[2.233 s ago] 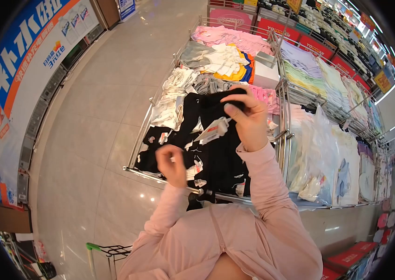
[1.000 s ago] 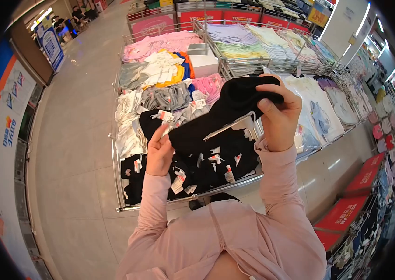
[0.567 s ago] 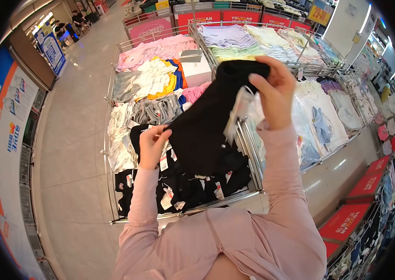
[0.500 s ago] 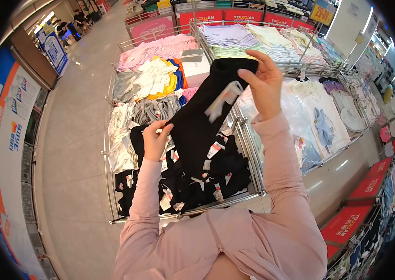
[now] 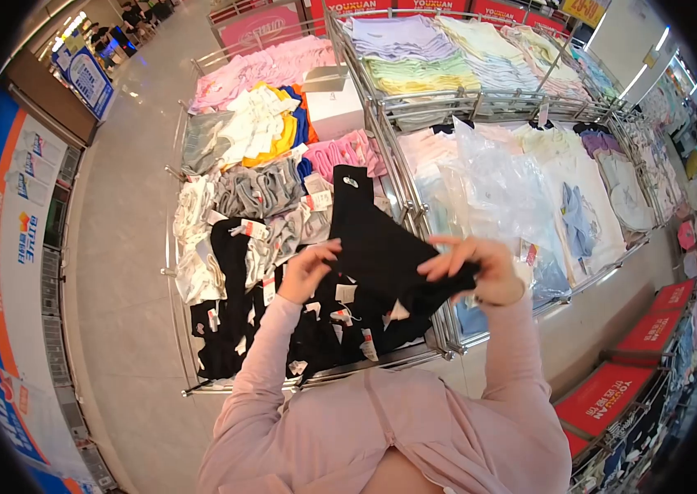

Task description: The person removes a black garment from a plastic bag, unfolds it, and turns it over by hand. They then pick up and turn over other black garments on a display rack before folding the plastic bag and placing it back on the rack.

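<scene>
A black garment point(image 5: 381, 247) hangs spread between my two hands, above a bin of clothes. Its narrow upper end, with a small white mark, points away from me. My left hand point(image 5: 310, 267) pinches its left edge. At its right edge, my right hand point(image 5: 476, 265) holds the cloth, the fingers slightly blurred. Below lie black clothes point(image 5: 270, 346) with white and red paper tags. Just beyond them are grey folded clothes point(image 5: 259, 191), and white ones point(image 5: 196, 239) lie along the left side.
Metal rails point(image 5: 439, 305) frame the bins. To the right is a bin with a clear plastic bag point(image 5: 501, 181). Pink clothes point(image 5: 262, 70) and a white box point(image 5: 333, 107) lie farther back. Red signs point(image 5: 603, 395) stand at right, a blue and white banner point(image 5: 15, 247) at left.
The black garment has been lowered and turned, its narrow end now pointing away. My right hand has come down; my left hand has moved slightly right and down. The view has shifted a little.
</scene>
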Tool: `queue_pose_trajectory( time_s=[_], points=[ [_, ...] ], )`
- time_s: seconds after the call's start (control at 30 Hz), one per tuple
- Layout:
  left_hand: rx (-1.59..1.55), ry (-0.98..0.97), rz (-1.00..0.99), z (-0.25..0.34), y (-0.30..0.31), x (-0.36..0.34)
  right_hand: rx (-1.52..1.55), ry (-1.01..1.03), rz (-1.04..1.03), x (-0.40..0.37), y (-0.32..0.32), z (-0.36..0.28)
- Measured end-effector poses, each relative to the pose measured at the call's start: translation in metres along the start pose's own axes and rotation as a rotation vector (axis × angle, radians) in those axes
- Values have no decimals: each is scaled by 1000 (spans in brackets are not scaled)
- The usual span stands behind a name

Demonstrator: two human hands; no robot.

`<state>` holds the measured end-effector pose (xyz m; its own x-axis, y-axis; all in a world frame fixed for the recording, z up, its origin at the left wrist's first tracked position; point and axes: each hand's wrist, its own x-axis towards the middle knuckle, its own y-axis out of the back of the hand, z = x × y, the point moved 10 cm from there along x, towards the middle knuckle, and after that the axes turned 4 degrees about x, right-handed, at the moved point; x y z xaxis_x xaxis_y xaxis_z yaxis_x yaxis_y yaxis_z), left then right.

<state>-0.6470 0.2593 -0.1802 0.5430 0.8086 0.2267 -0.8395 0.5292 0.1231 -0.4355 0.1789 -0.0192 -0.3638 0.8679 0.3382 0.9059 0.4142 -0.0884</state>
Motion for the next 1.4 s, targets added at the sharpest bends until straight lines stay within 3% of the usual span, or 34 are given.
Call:
queue_pose_trajectory(
  time_s=[0.13, 0.23, 0.27, 0.33, 0.47, 0.5, 0.53, 0.57, 0.6, 0.67, 0.73, 0.83, 0.93, 0.97, 1.03, 1.07, 1.1, 1.13, 1.2, 1.23, 1.27, 1.3, 1.33, 1.4],
  points=[
    [36, 263, -173, -108, -56, -65, 95, -351, 60, -63, -1, 102],
    [-28, 440, -211, -154, -70, -101, 166, -501, 116, -83, -2, 149],
    [-70, 493, -204, -166, -73, -111, 131, -468, 98, -78, 1, 157],
    [-187, 551, -109, -173, -66, -115, 60, -397, 66, -43, 8, 168],
    [-277, 656, 133, -182, -44, -110, 191, -311, 381, 40, 52, 219],
    [-262, 552, 252, -195, -34, -107, 257, -357, 468, 52, 59, 248],
    [-356, 604, 331, -202, -34, -107, 323, -401, 557, 53, 66, 285],
    [-450, 651, 409, -207, -34, -103, 178, -408, 523, 41, 78, 356],
    [-544, 695, 486, -213, -35, -100, -234, -547, 464, 14, 83, 412],
    [-507, 824, 537, -227, -36, -102, -380, -842, 457, -34, 66, 444],
    [-277, 827, 397, -246, -34, -102, -454, -835, 514, -39, 62, 419],
    [-257, 774, 418, -225, -34, -93, -674, -923, 358, -28, 59, 385],
    [-78, 777, 548, -213, -22, -98, -552, -955, 368, -45, 62, 410],
    [-166, 685, 592, -204, -22, -91, -649, -830, 464, -49, 63, 398],
    [-337, 497, 677, -167, -16, -69, -793, -761, 322, -33, 43, 354],
    [-278, 466, 615, -162, -10, -59, -862, -724, 249, -25, 35, 337],
    [-220, 435, 551, -158, -1, -50, -639, -696, 191, -22, 28, 342],
    [-161, 403, 486, -152, 5, -38, -327, -621, 271, -14, 27, 338],
    [-118, 318, 539, -102, 32, -13, 290, -434, 400, 16, 29, 319],
    [-276, 344, 595, -90, 43, -7, 351, -335, 420, 38, 31, 293],
    [-543, 237, 596, -64, 49, 5, 410, -233, 440, 59, 32, 257],
    [-597, 116, 550, -22, 56, 19, 563, -240, 383, 76, 19, 223],
    [-433, 14, 552, 12, 69, 24, 716, -246, 321, 89, 4, 193],
    [-426, 7, 474, 58, 75, 29, 537, -214, 117, 110, -31, 154]
  ],
)
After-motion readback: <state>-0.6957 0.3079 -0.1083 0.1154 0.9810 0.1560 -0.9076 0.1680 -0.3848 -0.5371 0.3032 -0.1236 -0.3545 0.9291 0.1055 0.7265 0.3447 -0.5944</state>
